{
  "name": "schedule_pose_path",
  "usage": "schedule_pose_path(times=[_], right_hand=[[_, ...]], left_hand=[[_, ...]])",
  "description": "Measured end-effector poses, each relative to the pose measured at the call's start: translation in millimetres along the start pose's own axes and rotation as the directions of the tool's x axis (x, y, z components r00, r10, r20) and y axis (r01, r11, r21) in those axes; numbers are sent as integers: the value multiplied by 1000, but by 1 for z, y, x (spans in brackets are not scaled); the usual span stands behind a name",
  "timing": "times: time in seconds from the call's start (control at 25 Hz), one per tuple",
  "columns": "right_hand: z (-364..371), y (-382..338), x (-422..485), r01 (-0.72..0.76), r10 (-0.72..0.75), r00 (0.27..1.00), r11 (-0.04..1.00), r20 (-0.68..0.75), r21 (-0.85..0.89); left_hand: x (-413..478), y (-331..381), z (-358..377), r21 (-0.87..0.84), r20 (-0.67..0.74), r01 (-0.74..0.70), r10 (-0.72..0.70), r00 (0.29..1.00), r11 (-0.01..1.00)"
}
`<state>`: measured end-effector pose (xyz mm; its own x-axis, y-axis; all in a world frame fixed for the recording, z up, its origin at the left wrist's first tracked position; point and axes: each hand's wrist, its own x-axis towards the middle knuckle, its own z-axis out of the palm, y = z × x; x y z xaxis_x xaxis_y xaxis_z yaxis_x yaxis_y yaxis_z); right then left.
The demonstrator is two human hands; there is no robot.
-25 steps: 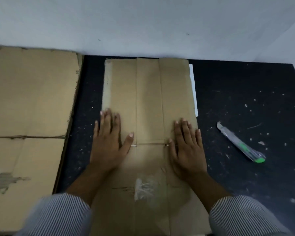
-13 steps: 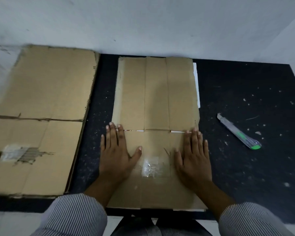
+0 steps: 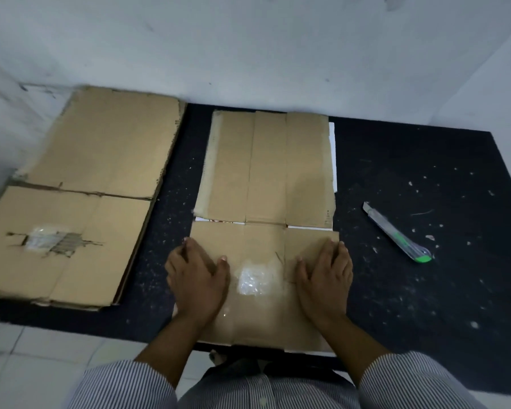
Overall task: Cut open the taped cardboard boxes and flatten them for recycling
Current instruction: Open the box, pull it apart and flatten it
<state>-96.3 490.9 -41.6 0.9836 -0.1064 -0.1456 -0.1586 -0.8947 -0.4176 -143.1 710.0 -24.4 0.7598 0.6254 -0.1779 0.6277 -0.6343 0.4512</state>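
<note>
The flattened box, at 12 o'clock, was pressed down by the left hand and right hand (palms flat, well apart). The cutter was seen at 2 o'clock.

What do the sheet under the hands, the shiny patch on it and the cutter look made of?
Sheet: matte brown cardboard, with fold creases and ragged edges. Shiny patch: probably clear plastic tape, glossy and wrinkled. Cutter: seemingly translucent grey plastic body, green end; pale tip may be metal.
</note>
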Motion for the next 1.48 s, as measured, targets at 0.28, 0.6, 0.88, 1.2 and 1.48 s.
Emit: schedule_pose_path(times=[0.28,0.6,0.88,1.2,1.48], right_hand=[[-43,6,26,-239,207,966,944,157,228],[-82,29,35,-268,54,933,767,356,583],[-93,-36,26,-19,-198,955,705,222,709],[-55,-200,-3,24,-233,964,567,132,823],[32,-313,-8,-300,-111,815,759,569,578]], left_hand=[[26,1,-41,-303,443,294,-139,885,907],[-14,16,-58,-543,283,55,121,952,838],[-4,14,-103,-581,52,-159,231,971,799],[92,-77,-218,-601,-39,-191,209,977,776],[213,-169,-278,46,75,-109,106,992,993]])
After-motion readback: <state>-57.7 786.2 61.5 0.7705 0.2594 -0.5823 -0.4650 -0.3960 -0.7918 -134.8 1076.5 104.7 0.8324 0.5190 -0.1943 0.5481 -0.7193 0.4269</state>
